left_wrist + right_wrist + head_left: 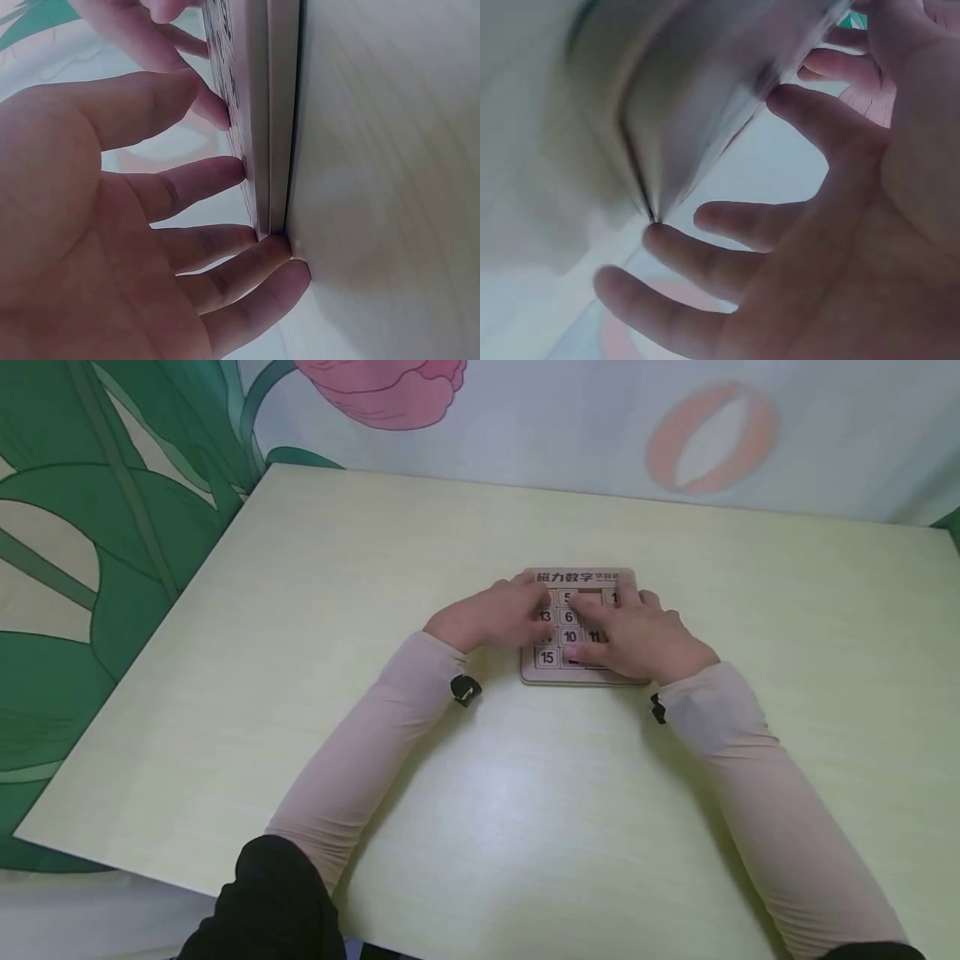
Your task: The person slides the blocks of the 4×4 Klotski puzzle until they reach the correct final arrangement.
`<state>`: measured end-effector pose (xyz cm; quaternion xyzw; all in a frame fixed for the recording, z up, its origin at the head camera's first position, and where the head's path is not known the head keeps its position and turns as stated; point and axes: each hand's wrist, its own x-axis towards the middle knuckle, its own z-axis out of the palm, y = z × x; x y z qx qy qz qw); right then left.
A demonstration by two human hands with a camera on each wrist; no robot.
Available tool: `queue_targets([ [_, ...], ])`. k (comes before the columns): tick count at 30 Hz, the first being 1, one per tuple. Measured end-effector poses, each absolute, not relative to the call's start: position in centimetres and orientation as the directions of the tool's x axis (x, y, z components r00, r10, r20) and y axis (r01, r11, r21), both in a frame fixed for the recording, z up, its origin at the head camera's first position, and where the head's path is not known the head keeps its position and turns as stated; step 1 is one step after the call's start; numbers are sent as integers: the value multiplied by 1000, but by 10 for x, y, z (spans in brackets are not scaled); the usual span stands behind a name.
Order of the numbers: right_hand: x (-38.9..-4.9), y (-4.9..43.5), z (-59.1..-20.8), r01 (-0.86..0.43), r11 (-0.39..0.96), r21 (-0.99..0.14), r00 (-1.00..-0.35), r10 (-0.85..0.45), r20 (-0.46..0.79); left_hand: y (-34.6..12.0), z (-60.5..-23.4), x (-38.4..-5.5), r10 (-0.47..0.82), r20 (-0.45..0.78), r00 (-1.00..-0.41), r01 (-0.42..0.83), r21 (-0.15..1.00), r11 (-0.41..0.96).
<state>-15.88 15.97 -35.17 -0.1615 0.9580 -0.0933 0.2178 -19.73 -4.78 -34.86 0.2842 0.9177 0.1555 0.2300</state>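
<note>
A pale pink magnetic number sliding puzzle (570, 617) lies flat on the table, with tiles such as 5, 6, 10 and 15 showing and a dark gap in its top row. My left hand (495, 616) is at its left side; in the left wrist view some outstretched fingertips touch the puzzle's edge (259, 120) and the lowest reaches the tabletop. My right hand (651, 639) spreads over the right part, its index finger by the gap and its thumb over the bottom row. Several right-hand tiles are hidden beneath it. The right wrist view is blurred around the puzzle's corner (682, 127).
The light wooden table (337, 577) extends around the puzzle on all sides. Behind it hangs a pale backdrop (555, 427) with a pink flower, and green printed leaves (135, 568) line the left. Each wrist wears a small black device (465, 690).
</note>
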Motion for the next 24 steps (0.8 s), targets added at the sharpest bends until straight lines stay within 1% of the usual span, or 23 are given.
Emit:
queue_targets([
  [2, -158, 157, -353, -277, 928, -250, -851, -357, -385, -48, -348, -196, 591, -337, -733, 454, 404, 794],
  [11, -144, 137, -353, -244, 949, -198, -867, -305, -394, -48, -347, -194, 595, -335, -730, 470, 385, 794],
  [19, -141, 130, -354, -331, 912, -243, -849, -400, -346, -47, -348, -194, 602, -333, -726, 484, 376, 790],
  [24, -139, 126, -353, -316, 916, -247, -846, -390, -364, -48, -347, -194, 599, -332, -728, 483, 371, 793],
])
